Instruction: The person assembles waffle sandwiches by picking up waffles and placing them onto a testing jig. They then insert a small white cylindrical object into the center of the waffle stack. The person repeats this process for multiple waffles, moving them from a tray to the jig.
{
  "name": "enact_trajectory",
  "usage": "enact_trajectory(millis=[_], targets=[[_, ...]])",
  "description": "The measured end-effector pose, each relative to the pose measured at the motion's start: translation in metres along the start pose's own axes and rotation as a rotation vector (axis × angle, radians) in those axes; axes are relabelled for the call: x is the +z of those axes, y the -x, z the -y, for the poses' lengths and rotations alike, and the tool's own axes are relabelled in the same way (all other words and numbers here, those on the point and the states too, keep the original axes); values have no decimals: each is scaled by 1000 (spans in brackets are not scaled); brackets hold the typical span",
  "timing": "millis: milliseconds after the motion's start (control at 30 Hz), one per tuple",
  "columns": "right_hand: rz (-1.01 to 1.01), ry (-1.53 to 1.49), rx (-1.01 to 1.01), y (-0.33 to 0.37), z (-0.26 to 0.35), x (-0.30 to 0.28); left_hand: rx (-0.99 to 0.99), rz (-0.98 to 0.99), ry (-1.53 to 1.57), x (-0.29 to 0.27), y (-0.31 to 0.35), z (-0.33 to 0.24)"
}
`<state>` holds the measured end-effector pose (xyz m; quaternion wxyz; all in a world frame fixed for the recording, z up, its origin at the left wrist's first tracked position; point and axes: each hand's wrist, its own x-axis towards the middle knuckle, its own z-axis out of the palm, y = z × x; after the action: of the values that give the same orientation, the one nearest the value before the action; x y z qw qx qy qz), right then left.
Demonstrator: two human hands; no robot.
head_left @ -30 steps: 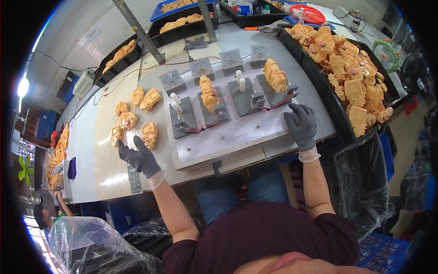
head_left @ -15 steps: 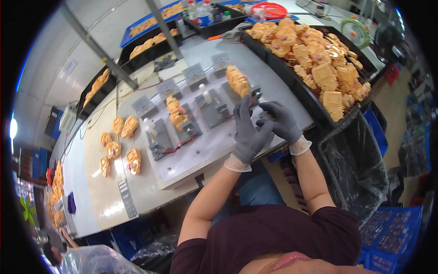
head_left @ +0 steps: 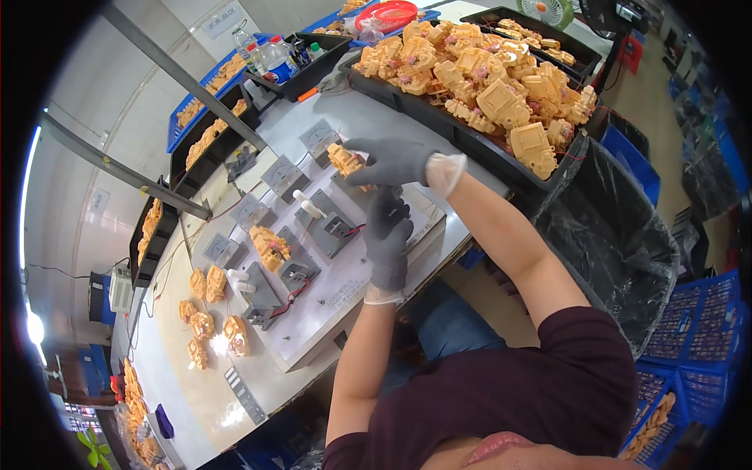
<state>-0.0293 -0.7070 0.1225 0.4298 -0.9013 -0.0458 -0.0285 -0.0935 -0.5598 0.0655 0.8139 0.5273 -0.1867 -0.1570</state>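
A row of grey test fixtures [head_left: 329, 227] with toggle clamps stands on a white raised board [head_left: 345, 286], each with a small dial meter [head_left: 283, 178] behind it. My right hand [head_left: 399, 162], in a grey glove, has its fingers and thumb around a tan plastic gearbox-like housing [head_left: 343, 159] at the rightmost fixture. Just below it, my gloved left hand [head_left: 388, 243] is closed with curled fingers near the same fixture's front; what they grip is hidden. Another tan housing [head_left: 270, 249] sits on a fixture farther left. White-handled clamps [head_left: 309, 205] stand on the fixtures between and beside.
A black tray [head_left: 439, 117] heaped with tan housings stands at the far right. Several loose housings [head_left: 201, 324] lie on the table left of the board. Bottles fill a black bin [head_left: 325, 56] at the back. A plastic-lined bin [head_left: 603, 235] stands to my right.
The view has shifted and turned. My right hand has crossed over my left to the housing at the rightmost fixture; my left hand has drawn in below it, its fingers curling.
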Motion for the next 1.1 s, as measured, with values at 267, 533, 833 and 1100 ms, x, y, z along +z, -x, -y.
enact_trajectory(millis=[267, 533, 833, 1100], targets=[[68, 69, -41, -16, 0, 7, 62, 26, 99, -11, -2, 17], [-668, -281, -242, 21, 7, -4, 417, -82, -351, 1, 0, 14], [-390, -540, -325, 104, 44, 85, 777, -180, -635, -34, 106, -8], [-137, 78, -521, 77, 75, 182, 640, -617, -999, -124, 127, -64]])
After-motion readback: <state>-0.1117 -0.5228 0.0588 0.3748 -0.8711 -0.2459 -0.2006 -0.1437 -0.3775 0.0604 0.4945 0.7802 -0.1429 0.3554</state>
